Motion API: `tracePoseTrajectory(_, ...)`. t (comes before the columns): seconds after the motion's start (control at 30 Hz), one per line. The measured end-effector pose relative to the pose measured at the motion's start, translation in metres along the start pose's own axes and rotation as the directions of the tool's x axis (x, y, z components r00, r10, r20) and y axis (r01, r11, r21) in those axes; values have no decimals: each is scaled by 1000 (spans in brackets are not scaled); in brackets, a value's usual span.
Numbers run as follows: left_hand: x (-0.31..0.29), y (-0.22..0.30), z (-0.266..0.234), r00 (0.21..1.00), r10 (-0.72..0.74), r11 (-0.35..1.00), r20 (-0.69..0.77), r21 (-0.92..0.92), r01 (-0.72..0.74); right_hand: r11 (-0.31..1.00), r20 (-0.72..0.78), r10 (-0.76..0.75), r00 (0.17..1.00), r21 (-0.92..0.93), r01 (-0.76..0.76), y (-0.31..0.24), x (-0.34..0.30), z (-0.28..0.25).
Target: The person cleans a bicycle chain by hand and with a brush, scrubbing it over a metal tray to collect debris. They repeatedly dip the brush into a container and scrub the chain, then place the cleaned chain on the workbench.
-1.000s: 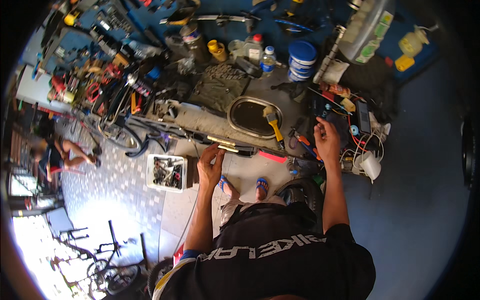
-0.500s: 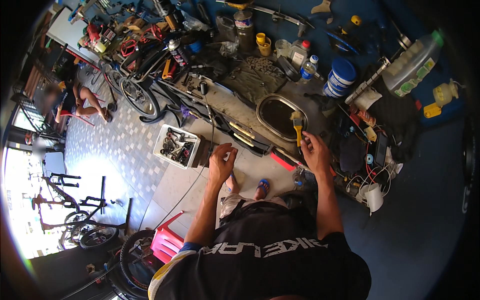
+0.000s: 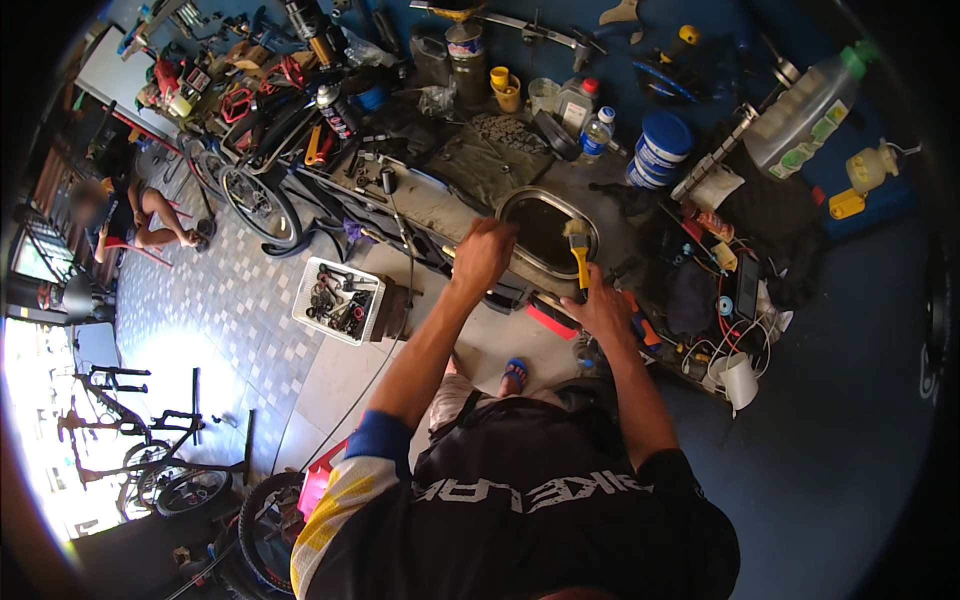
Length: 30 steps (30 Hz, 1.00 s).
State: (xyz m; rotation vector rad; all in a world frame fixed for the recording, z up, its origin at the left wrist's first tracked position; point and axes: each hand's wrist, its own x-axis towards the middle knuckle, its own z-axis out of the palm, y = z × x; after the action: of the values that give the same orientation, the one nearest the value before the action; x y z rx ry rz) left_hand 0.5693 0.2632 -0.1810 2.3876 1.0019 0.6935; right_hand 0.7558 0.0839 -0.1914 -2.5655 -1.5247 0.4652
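Observation:
My right hand point(image 3: 598, 308) grips the handle of a yellow-handled paintbrush point(image 3: 580, 262). The brush points away from me, its pale bristles over the right rim of an oval metal pan point(image 3: 545, 192) that holds dark liquid. At the left side of this pan is my left hand point(image 3: 485, 255), its fingers curled together. Whatever those fingers hold, if anything, is hidden.
Bottles, a blue tub point(image 3: 660, 150) and a dark cloth point(image 3: 480, 165) crowd the workbench. A white basket point(image 3: 340, 300) of metal parts stands to the left. Bicycles stand beyond, with a seated person point(image 3: 145, 210). Cables and an orange-handled tool point(image 3: 645, 325) lie on the right.
My left hand has moved forward and right, up to the pan, and its fingers have curled in. My right hand still holds the paintbrush. The whole view has shifted slightly.

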Motion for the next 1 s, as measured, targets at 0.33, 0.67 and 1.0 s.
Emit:
tracePoseTrajectory(0.33, 98, -51, 63, 894, 219, 739, 392, 531, -414, 946, -422, 44, 905, 310, 98, -15, 18, -26)
tracePoseTrajectory(0.67, 120, -71, 66, 780, 449, 712, 436, 353, -607, 913, -529, 197, 826, 407, 43, -48, 64, -60)
tracePoseTrajectory(1.0, 114, -62, 88, 844, 438, 783, 311, 330, -528, 914, -336, 233, 912, 397, -87, -35, 83, -35)
